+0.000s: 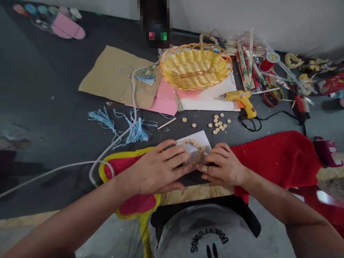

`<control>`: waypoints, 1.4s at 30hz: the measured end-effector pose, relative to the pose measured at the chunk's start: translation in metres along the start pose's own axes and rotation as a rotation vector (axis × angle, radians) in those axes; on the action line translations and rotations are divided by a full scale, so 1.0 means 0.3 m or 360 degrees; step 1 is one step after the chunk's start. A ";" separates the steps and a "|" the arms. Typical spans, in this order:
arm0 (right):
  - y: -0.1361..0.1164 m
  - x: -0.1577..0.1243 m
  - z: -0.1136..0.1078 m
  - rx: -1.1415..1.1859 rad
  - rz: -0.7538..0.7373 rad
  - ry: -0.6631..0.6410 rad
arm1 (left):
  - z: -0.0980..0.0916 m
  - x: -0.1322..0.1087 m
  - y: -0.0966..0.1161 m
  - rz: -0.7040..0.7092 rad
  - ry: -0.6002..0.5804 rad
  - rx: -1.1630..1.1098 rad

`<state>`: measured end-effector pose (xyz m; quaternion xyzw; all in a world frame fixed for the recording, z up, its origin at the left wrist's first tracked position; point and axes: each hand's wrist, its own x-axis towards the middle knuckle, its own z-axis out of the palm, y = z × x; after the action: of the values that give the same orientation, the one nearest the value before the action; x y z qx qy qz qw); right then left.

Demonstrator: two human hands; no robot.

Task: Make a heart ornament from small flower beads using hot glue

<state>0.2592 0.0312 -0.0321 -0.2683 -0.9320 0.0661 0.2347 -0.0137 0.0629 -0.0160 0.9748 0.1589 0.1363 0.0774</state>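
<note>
A ring of small pale wooden flower beads (201, 154) lies on a white paper sheet (202, 137) near the table's front edge. My left hand (165, 165) rests palm down over the left part of the paper, with fingers stretched and slightly apart and the thumb lower down. From the other side my right hand (222, 165) reaches in, a band around one finger. Its index fingertip touches the lower part of the ring; the other fingers are bent but loose. Neither hand visibly grips anything. Behind the paper are several loose flower beads (219, 124) and a thin stick (167, 123).
A yellow glue gun (240, 98) points left beside a golden woven basket (197, 68). Blue tassels (137, 130) and a white cable (113, 144) lie left. Red cloth (279, 159) and a pink-yellow fabric piece (126, 163) flank my hands. Scissors (271, 96) lie right.
</note>
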 end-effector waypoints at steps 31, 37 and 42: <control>0.009 -0.003 -0.022 0.0153 0.0243 0.0245 | 0.003 -0.002 -0.002 0.0006 0.0065 -0.0001; 0.109 0.078 -0.078 -0.0238 0.0431 0.0048 | 0.002 -0.009 -0.005 0.0003 0.0019 -0.0018; 0.221 0.198 -0.069 -0.0395 0.0394 -0.0129 | 0.002 -0.012 -0.005 0.0008 0.0036 -0.0004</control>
<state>0.2559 0.1188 -0.0064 -0.4049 -0.9016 -0.0103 0.1520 -0.0172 0.0630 -0.0176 0.9734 0.1573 0.1478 0.0765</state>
